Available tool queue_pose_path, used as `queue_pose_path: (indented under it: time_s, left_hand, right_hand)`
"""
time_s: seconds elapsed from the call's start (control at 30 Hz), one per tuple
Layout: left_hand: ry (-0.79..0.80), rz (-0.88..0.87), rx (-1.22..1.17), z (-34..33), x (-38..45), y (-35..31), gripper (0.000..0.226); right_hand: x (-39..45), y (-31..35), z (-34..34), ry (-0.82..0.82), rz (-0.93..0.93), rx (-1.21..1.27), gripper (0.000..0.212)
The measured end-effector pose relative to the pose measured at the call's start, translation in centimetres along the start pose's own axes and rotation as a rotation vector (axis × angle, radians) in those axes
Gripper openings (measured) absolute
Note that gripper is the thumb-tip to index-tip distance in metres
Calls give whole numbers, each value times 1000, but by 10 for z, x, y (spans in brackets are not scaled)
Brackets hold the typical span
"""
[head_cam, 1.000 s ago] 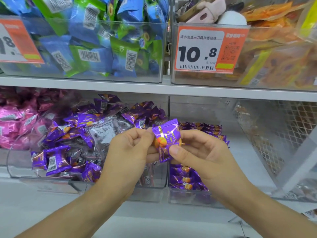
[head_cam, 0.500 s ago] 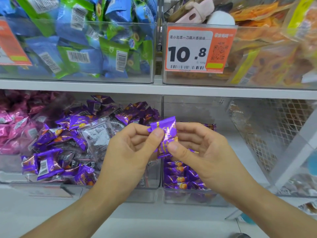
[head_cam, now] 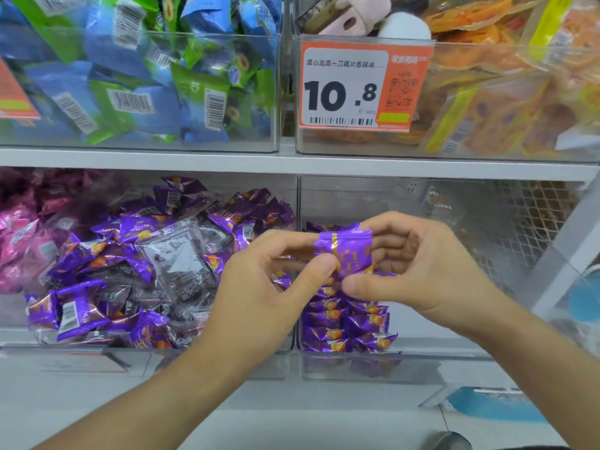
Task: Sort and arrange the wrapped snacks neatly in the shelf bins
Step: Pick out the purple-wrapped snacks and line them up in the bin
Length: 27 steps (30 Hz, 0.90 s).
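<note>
A purple wrapped snack [head_cam: 349,251] is pinched between my left hand [head_cam: 269,287] and my right hand [head_cam: 418,267], thumbs at its lower edge, in front of the lower shelf. Behind it, a clear bin [head_cam: 357,368] holds a neat stack of purple snacks [head_cam: 347,329] at its left side. The clear bin to the left [head_cam: 194,362] holds a loose heap of purple snacks [head_cam: 97,254] and a clear-wrapped dark snack [head_cam: 178,258].
Pink wrapped snacks [head_cam: 19,232] fill the far-left lower bin. Upper bins hold blue and green packets [head_cam: 130,82] and orange packets [head_cam: 506,102], with an orange 10.8 price tag [head_cam: 357,87]. A tilted clear divider [head_cam: 568,241] and wire mesh stand at the right.
Both hands with the purple snack have shifted slightly right and up, to over the stacked bin. The snack has turned so its upper flap now faces me.
</note>
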<state>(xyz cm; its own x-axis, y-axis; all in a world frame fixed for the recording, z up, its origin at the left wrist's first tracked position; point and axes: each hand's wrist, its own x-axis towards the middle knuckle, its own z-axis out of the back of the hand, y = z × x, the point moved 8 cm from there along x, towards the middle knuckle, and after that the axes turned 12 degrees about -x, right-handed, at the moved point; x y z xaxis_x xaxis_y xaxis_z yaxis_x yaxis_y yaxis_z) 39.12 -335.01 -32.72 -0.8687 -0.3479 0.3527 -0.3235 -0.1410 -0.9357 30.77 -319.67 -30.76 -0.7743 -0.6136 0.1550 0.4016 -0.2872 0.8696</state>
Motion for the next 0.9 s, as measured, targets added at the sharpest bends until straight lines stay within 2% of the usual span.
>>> queue_pose_path:
  time_s: [0.1,0.2,0.3,0.4,0.53,0.77,0.9]
  left_hand:
    - [92,-23,395,-2,3,8,52]
    - [168,81,527,-3,2,27,76]
    - [171,114,489,-3,2,35,78]
    - [137,109,449,-3,0,35,74]
    - [116,104,423,-3,-1,38,72]
    - [128,115,415,-2,-4,41,74]
    - [134,123,398,-2,-7,41,74]
  right_hand:
    - [9,-14,37,-107,21,-161,47]
    - [18,-50,67,-79,-30,-442,44]
    - [20,-91,78,26,-118,-740,41]
    - [21,-120,68,166,-173,-887,40]
    - [27,-134,47,268,-136,-1017,44]
    - [31,-146,30,220,-109,-1060,54]
    - [30,-150,40,188,-144,-1022,50]
